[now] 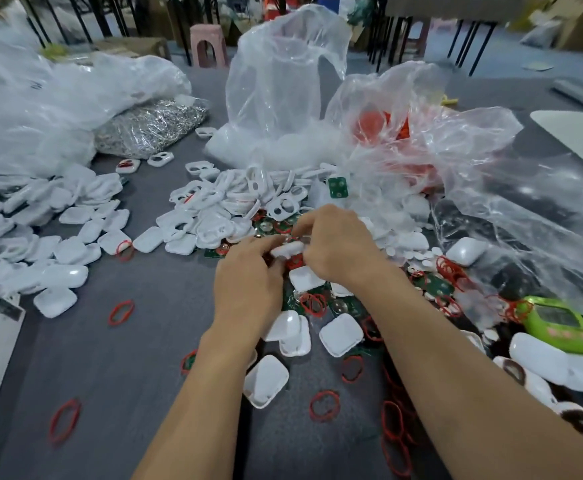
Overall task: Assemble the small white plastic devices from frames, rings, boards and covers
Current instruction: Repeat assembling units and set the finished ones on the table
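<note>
Left hand (248, 282) and right hand (331, 247) are showing bare. Left forearm (207, 393) and right forearm (456, 375) are showing bare too, right down to the bottom frame edge.

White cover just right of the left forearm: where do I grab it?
Pinch the cover by its raised rim at the right corner, from above and the right: it lies hollow side up, and the left forearm crowds its other side.
</note>
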